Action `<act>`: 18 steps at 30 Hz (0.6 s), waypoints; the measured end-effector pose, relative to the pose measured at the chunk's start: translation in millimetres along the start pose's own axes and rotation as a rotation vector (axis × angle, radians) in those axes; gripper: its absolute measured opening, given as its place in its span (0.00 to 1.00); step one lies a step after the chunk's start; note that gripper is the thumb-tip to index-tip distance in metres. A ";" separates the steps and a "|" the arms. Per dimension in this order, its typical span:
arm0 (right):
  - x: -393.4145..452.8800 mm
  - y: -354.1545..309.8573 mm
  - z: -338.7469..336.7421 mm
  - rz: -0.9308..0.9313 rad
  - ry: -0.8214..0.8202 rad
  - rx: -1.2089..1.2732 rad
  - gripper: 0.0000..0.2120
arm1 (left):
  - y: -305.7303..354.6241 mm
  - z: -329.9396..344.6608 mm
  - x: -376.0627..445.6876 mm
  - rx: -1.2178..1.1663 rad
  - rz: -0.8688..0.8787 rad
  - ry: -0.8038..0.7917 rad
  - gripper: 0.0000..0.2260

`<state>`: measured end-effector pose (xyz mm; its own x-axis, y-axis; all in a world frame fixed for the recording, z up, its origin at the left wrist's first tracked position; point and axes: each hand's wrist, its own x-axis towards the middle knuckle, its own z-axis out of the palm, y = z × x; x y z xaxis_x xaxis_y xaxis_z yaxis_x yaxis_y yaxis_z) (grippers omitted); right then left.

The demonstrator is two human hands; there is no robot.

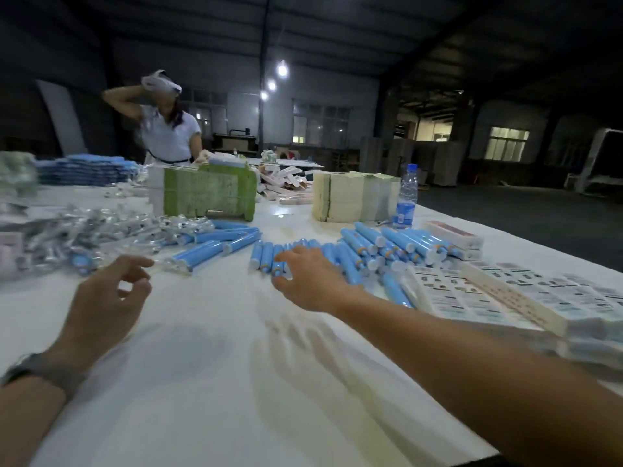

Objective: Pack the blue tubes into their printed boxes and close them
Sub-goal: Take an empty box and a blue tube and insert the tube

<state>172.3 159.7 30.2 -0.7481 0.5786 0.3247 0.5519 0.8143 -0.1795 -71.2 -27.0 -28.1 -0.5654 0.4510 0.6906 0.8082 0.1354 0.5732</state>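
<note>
Head view: blue tubes (357, 261) with white caps lie in a loose heap at mid-tabletop (209, 348), some in a short row side by side. Right hand (310, 281) rests over the row, fingers (286, 256) spread and slightly bent, touching tubes. Left hand (108, 298) hovers nearby, fingers loosely curled, empty. Printed boxes (526, 298) lie flat, stacked to the right of the heap.
</note>
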 end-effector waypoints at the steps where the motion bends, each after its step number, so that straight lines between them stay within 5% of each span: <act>1: 6.3 -23.6 16.7 -0.051 -0.025 0.036 0.23 | 11.0 1.6 -0.5 -0.004 0.000 0.005 0.11; 7: 32.2 -131.5 87.8 -0.304 -0.013 0.076 0.26 | 11.0 -12.6 -6.3 0.119 -0.118 -0.121 0.11; 13: 40.4 -144.4 106.5 -0.354 -0.044 0.046 0.27 | 2.3 -40.4 5.5 0.318 -0.282 -0.180 0.13; 18: 40.1 -147.6 107.6 -0.368 -0.050 0.041 0.26 | 0.6 -100.1 35.3 0.744 -0.345 -0.703 0.21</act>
<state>21.3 67.6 -30.2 -0.9113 0.2474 0.3292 0.2283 0.9688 -0.0962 -107.2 -99.3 40.9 -0.7517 0.6595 -0.0002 0.6552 0.7469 0.1132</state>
